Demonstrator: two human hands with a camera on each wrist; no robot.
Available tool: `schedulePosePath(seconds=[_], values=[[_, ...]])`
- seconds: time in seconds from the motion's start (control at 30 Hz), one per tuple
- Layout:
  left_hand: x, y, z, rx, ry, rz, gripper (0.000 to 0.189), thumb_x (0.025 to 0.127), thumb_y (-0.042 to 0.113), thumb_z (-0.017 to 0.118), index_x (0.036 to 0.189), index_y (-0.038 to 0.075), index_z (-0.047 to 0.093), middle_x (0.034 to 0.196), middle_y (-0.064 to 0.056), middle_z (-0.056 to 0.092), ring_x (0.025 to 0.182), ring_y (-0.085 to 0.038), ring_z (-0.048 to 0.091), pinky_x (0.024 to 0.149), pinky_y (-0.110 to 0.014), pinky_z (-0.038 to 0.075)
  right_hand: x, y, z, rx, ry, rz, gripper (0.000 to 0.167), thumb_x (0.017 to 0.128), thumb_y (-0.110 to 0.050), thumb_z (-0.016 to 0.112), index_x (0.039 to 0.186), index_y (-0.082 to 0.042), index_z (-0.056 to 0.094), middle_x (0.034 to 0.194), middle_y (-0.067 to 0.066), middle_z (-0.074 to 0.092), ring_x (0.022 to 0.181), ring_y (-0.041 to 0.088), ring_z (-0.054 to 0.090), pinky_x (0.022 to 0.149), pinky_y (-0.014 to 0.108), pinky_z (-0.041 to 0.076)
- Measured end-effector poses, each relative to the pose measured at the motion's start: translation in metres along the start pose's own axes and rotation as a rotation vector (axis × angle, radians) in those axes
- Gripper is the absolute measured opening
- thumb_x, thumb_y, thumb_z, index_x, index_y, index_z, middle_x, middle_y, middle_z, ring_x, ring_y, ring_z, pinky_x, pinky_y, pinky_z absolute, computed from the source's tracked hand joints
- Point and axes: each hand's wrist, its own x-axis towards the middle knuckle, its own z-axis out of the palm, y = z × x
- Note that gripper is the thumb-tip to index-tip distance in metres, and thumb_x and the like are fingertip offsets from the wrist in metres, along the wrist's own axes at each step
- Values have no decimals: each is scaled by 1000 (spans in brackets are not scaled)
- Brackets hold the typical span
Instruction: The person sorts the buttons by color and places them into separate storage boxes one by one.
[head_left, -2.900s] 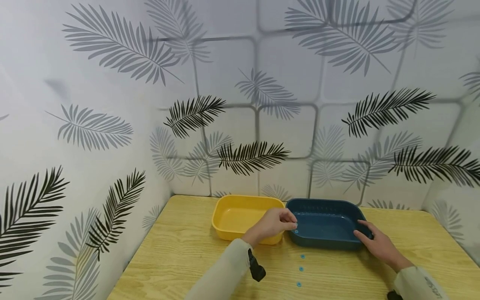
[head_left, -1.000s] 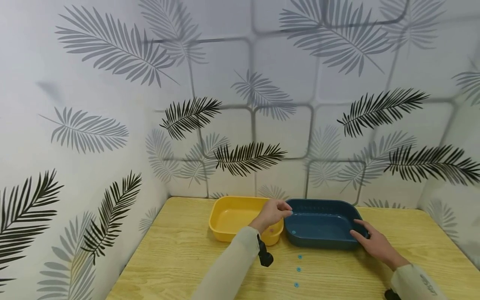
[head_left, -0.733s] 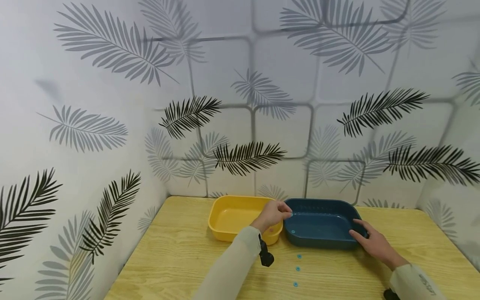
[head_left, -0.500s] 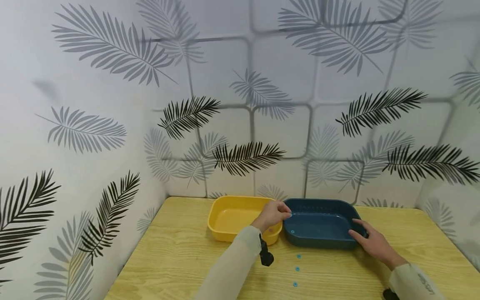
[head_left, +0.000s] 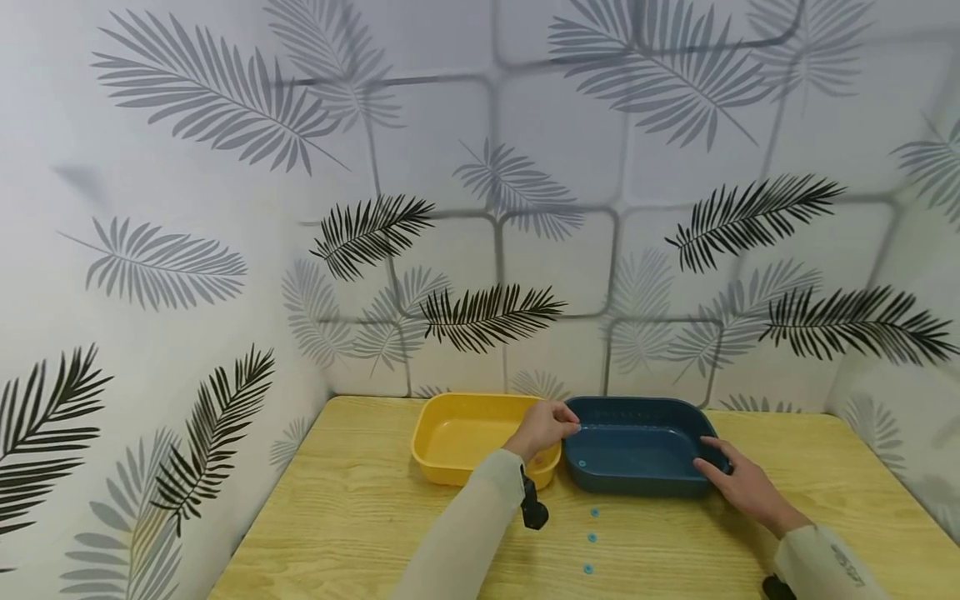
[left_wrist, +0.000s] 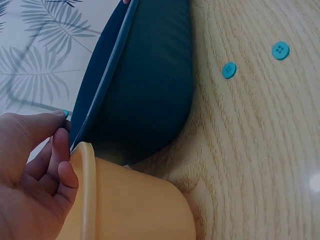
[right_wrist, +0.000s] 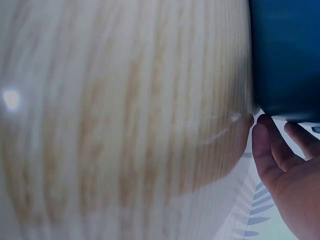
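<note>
My left hand (head_left: 542, 428) is above the adjoining edges of a yellow basin (head_left: 480, 477) and a dark blue basin (head_left: 637, 485). Its thumb and a finger pinch a small blue button (left_wrist: 65, 113), mostly hidden by the fingertips. Another blue button (head_left: 582, 463) lies inside the blue basin, near its left end. At that basin's right end, my right hand (head_left: 746, 490) grips the rim, with two digits reaching over it. In the right wrist view, several fingers (right_wrist: 267, 150) are against the outer corner. A faint pinkish round thing (head_left: 538, 459) shows inside the yellow basin.
On the wooden table (head_left: 337, 508), three blue buttons lie in a row in front of the blue basin: a far button (head_left: 595, 512), a middle button (head_left: 592, 537) and a near button (head_left: 588, 569). A leaf-patterned wall (head_left: 465, 358) stands close behind the basins.
Since the oldest frame, my left hand has moved slightly back and left, from over the blue basin's near left corner, still pinching a button. My right hand stays put; the view has shifted slightly.
</note>
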Motion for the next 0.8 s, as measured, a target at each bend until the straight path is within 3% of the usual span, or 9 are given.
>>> schedulePosePath(seconds=[0.3,0.47,0.57,0.8], values=[[0,1,0,3,32,-29,6,89,14,67,92,9,70,80,4,62,73,-14,60,66,-28,51,-2,-3,2,2,21,-18,66,98,-44,47,141,5,33,139,41,27,118,58,37,88,65,36],[0,-2,1,-19,42,-12,7,90,13,66,93,8,70,82,-3,66,75,-19,62,65,-27,51,-2,-3,1,-7,18,-17,67,98,-45,47,140,5,33,138,42,27,117,58,37,88,65,36],[-2,-2,-1,-29,27,3,11,91,12,64,98,5,69,86,-5,67,77,-21,63,67,-27,51,-2,-3,0,-7,15,-13,67,98,-45,47,141,4,33,138,42,27,115,58,39,87,65,37],[-14,2,-11,6,-46,39,14,91,12,64,102,4,69,83,4,63,74,-13,60,68,-25,50,-1,-2,-1,-10,-5,-11,68,98,-46,46,141,5,32,138,42,26,115,58,39,85,64,38]])
